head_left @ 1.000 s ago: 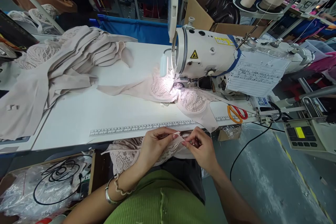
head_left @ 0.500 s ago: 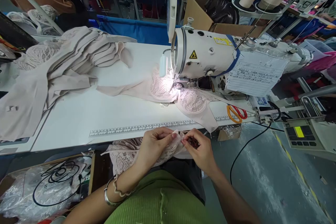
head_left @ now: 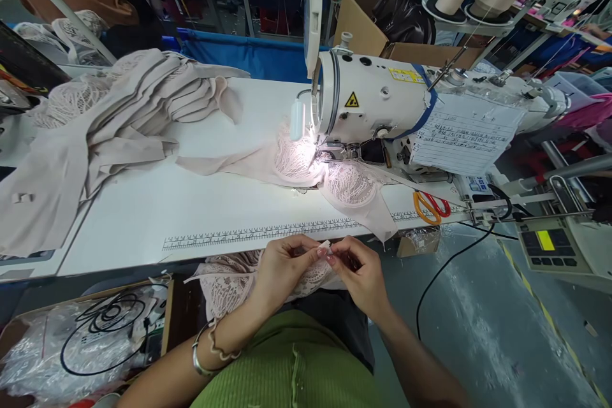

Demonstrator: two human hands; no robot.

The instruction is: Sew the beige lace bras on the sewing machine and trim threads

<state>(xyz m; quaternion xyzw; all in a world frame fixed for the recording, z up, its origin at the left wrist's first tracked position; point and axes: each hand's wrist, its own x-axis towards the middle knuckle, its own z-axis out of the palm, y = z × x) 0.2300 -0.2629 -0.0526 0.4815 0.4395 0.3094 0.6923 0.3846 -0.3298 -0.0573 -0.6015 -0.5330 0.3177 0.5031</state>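
Over my lap, at the table's front edge, lies a pale pink lace bra. My left hand pinches a small light edge of it between thumb and fingers. From the other side my right hand pinches the same edge, fingertips almost meeting the left ones. The folded fingers hide most of what is held. Ahead, a second lace bra lies under the lit needle area of a white sewing machine, one cup on each side of the presser foot.
A heap of pale bra pieces covers the table's left part. Orange-and-red scissors lie at the right by the printed ruler. A handwritten sheet hangs on the machine. Below left stands a box of plastic and cables.
My hands have drawn closer together, the right one shifting slightly left. The lace between them is now gathered, with just a small light tip showing above the fingers.
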